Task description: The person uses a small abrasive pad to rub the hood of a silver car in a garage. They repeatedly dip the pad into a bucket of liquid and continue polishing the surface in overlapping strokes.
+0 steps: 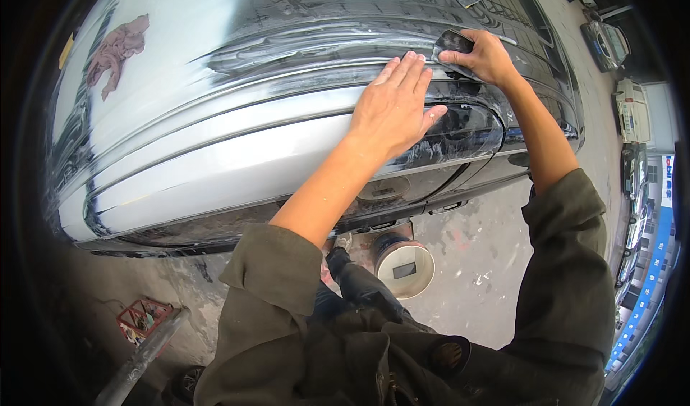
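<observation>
A car (244,151) with a silver and black body fills the upper part of the view. Whitish, wet-looking smears run along the dark edge of its roof. My left hand (392,107) lies flat on the body at that edge, fingers stretched out and holding nothing. Just to its right, my right hand (492,57) grips a dark grey sheet of sandpaper (453,43), thumb on top, against the smeared surface. The underside of the sheet is hidden. A crumpled pinkish-brown cloth (121,50) rests on the car at the far left.
A bucket (430,276) stands on the floor by my feet, with a dark rectangular piece inside. At the lower left are a red crate (144,316) and a grey pole (147,352). Several parked vehicles (605,45) line the far right.
</observation>
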The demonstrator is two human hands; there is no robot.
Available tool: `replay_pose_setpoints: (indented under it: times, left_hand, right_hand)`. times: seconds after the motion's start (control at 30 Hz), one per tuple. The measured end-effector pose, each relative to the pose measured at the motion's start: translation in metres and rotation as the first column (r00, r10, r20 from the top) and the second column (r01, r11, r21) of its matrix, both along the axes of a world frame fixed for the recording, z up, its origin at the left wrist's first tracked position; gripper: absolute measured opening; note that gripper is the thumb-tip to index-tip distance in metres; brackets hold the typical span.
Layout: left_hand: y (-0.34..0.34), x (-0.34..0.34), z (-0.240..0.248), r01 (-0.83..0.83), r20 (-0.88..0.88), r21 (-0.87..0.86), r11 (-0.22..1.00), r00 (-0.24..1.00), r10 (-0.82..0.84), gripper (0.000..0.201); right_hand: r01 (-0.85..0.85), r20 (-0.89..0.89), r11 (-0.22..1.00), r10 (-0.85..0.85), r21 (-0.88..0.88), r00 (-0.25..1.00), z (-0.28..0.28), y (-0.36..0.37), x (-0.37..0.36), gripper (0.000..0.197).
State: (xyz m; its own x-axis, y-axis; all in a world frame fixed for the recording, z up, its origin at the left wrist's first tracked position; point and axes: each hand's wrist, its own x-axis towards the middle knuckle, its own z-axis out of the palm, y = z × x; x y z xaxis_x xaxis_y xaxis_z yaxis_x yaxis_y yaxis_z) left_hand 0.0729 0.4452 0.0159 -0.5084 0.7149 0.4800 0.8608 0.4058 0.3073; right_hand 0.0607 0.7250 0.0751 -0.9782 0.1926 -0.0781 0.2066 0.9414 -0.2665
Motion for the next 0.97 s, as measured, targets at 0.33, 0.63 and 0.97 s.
replay_pose_setpoints:
  times: [0.33,0.63,0.97]
  left_hand:
    - [-0.175,-0.024,0.016,-0.203,-0.008,-0.135,0.97,0.979,0.204,0.06]
    - [-0.382,-0.073,0.002,-0.63,-0.078,-0.127,0.766,0.777,0.625,0.053]
    - [-0.401,-0.081,-0.002,-0.638,0.009,-0.033,0.769,0.77,0.638,0.046]
  right_hand:
    - [0.015,-0.015,0.997,-0.017,-0.076,1.0,-0.002,0.005,0.003,0.091]
    - [-0.07,-0.12,0.997,0.065,-0.039,0.991,0.007,-0.02,0.008,0.064]
    - [-0.366,-0.207,0.931,0.358,-0.003,0.91,0.01,-0.281,-0.076,0.053]
